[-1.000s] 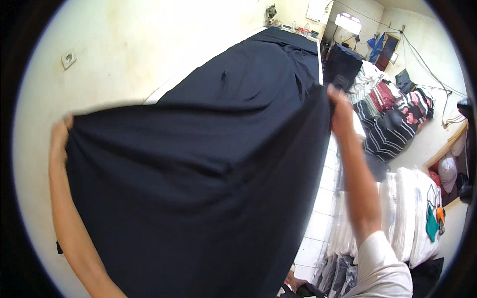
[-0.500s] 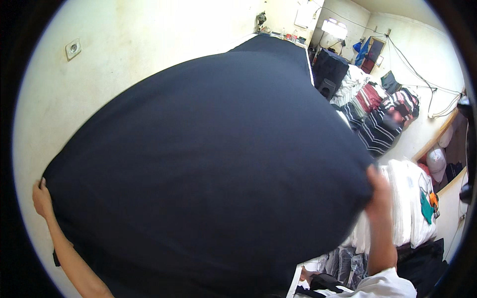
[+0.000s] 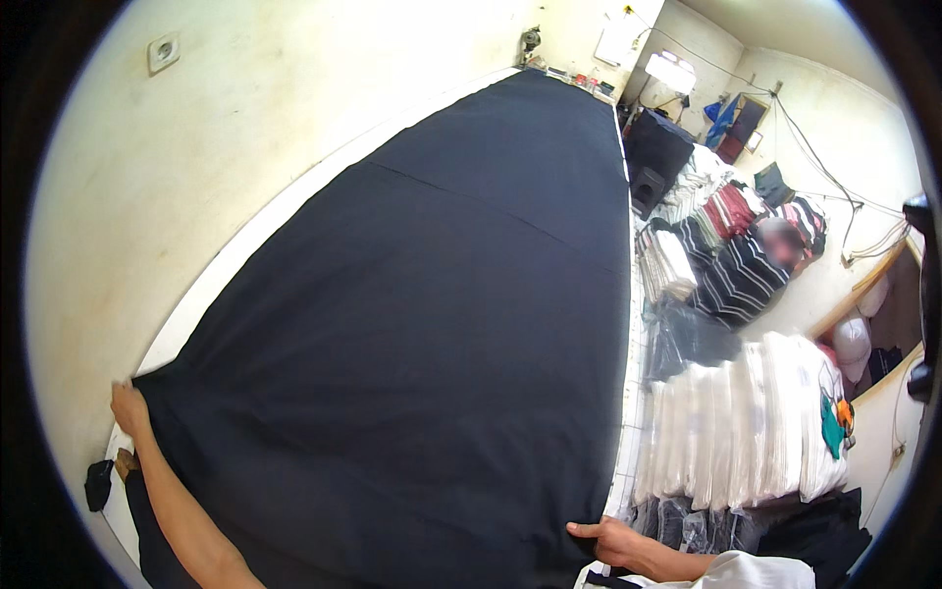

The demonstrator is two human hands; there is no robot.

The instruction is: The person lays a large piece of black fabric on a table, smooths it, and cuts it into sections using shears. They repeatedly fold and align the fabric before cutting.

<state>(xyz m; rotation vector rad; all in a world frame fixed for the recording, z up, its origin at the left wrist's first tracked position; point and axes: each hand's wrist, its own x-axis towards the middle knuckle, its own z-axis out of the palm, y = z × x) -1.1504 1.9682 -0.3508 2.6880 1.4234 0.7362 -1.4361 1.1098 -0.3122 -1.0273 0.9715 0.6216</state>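
A large black sheet of fabric (image 3: 422,294) lies spread along a long white table (image 3: 285,211), with a faint crease across its far part. My left hand (image 3: 130,407) is closed on the fabric's left edge, where small folds gather by the wall. At the near right, my right hand (image 3: 610,540) holds the opposite edge. Its thumb rests on top of the cloth, while its other fingers are partly hidden at the rim.
White packed bundles (image 3: 736,427) stand on the right, beyond the table edge. Farther back are piles of striped and white garments (image 3: 731,216) and a black boxy object (image 3: 659,147). Small bottles (image 3: 589,80) stand at the table's far end. A wall socket (image 3: 164,53) is at the left.
The fabric was billowing up and now lies down on the table. Both hands have come lower; my right hand has moved left and nearer, my left hand slightly right.
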